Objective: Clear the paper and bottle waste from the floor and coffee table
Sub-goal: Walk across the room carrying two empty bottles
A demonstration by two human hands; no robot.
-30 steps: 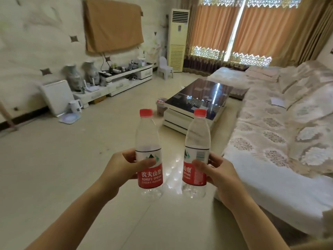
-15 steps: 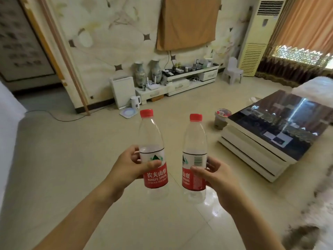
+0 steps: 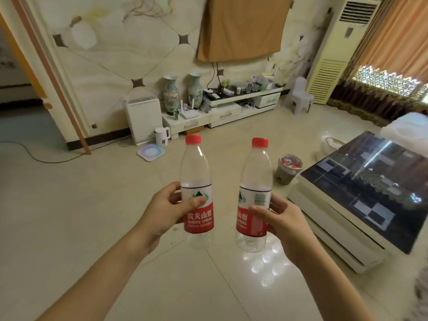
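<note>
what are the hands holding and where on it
Left hand grips one bottle at its label; right hand grips the other bottle at its label.

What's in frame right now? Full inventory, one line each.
water bottles: 2, clear with red caps and red labels, upright, one in the left hand, one in the right
waste bin: 1, grey-brown, on floor by coffee table corner, rubbish inside
coffee table: 1, white base with dark glossy top, right
TV stand: 1, white, against far wall
vases: 2, pale patterned, on stand
kettle: 1, white, on floor
plastic chair: 1, white, far right
air conditioner: 1, cream, standing in corner
cloth: 1, tan, hanging on wall
left hand: fingers around bottle
right hand: fingers around bottle
</note>
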